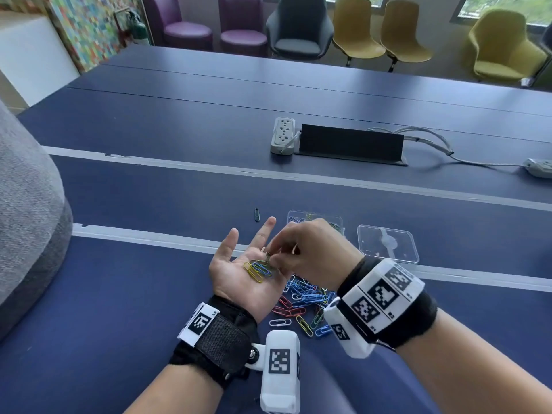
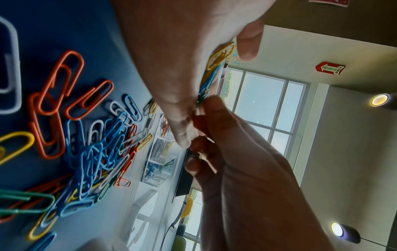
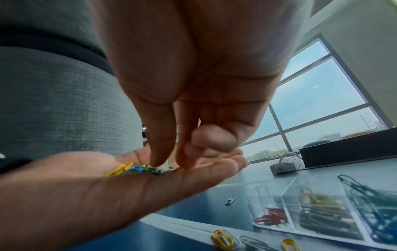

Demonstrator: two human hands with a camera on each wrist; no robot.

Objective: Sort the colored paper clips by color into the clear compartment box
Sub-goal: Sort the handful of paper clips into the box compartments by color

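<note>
My left hand (image 1: 248, 264) lies palm up with straight fingers above the table, carrying a few yellow, blue and green paper clips (image 1: 259, 268). My right hand (image 1: 301, 249) reaches over it, and its thumb and forefinger pinch a green clip (image 3: 160, 171) on the palm. A mixed pile of clips (image 1: 301, 303) lies on the blue table under both hands. The clear compartment box (image 1: 316, 221) stands just behind my right hand, partly hidden; in the right wrist view its compartments (image 3: 318, 215) hold red, yellow, dark and blue clips.
The box's clear lid (image 1: 388, 243) lies to the right of the box. One green clip (image 1: 257, 214) lies alone beyond my left fingers. A power strip (image 1: 282, 134) and a black cable box (image 1: 349, 143) sit farther back. A grey chair back (image 1: 27, 219) stands at the left.
</note>
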